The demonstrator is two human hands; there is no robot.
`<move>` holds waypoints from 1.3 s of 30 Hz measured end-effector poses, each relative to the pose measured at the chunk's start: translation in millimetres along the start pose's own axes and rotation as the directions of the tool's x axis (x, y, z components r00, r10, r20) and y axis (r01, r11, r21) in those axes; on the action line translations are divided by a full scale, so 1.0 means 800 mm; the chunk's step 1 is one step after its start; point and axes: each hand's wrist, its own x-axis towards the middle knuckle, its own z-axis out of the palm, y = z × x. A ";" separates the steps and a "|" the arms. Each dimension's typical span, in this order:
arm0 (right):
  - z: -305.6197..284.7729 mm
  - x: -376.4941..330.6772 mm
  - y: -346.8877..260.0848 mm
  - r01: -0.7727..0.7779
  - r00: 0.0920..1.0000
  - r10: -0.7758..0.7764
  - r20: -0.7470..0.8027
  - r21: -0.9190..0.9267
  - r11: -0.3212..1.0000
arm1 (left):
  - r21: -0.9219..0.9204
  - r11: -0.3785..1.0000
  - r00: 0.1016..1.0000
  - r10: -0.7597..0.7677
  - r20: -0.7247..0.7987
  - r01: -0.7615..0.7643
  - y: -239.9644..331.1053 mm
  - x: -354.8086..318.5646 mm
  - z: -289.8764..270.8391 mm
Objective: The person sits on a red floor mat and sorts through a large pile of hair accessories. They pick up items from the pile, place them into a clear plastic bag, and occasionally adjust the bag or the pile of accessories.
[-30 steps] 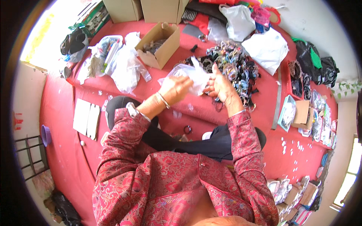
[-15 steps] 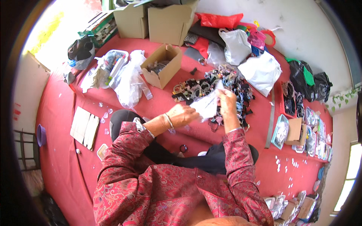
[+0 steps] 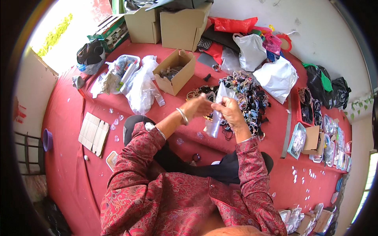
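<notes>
A: Where do we locate the clear, thin, narrow plastic bag [image 3: 213, 126]?
B: We locate it at the centre of the frame, pinched between the thumb and fingers of the right hand [image 3: 233, 114].
A: How do we read the left hand [image 3: 197, 107]?
B: We see its fingers extended near the bag; we cannot tell whether they touch it.
A: Beyond these?
B: We note a multicoloured heap of elastic bands [image 3: 254, 105] right of centre, then an open tan cardboard box [image 3: 184, 80], upper centre.

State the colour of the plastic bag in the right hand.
Translucent, whitish plastic bag; head view shows it best.
</notes>
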 end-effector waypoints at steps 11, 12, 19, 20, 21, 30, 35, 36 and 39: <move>0.004 0.026 0.063 -0.037 0.990 0.055 -0.131 0.136 0.990 | 0.307 0.940 0.976 0.087 0.197 -0.145 -0.032 0.015 0.004; 0.004 0.014 0.042 -0.096 0.987 0.115 -0.116 0.154 0.983 | 0.340 0.927 0.980 0.106 0.171 -0.159 -0.036 0.021 0.006; 0.019 0.006 0.023 -0.156 0.981 0.176 -0.078 0.213 0.965 | 0.710 0.625 0.896 0.443 0.020 -0.325 -0.027 0.014 0.011; 0.019 0.008 0.020 -0.163 0.982 0.182 -0.047 0.261 0.951 | 0.698 0.630 0.887 0.462 0.016 -0.341 -0.025 0.013 0.007; 0.021 0.005 0.011 -0.169 0.979 0.193 -0.057 0.287 0.943 | 0.683 0.648 0.882 0.471 -0.009 -0.338 -0.022 0.010 0.009; -0.003 0.015 0.020 -0.092 0.976 0.167 -0.138 0.434 0.896 | 0.124 0.945 0.924 0.323 -0.203 -0.303 -0.019 0.016 -0.003; -0.024 0.015 0.023 -0.045 0.968 0.144 -0.205 0.424 0.905 | 0.064 0.954 0.937 0.300 -0.179 -0.293 -0.008 0.022 -0.002; -0.030 0.013 0.021 -0.011 0.967 0.110 -0.231 0.392 0.920 | 0.202 0.927 0.903 0.359 -0.235 -0.316 -0.007 0.026 -0.003; -0.047 0.018 0.022 0.052 0.968 0.003 -0.251 0.211 0.976 | 0.184 0.879 0.819 0.476 -0.319 -0.439 0.008 0.019 -0.011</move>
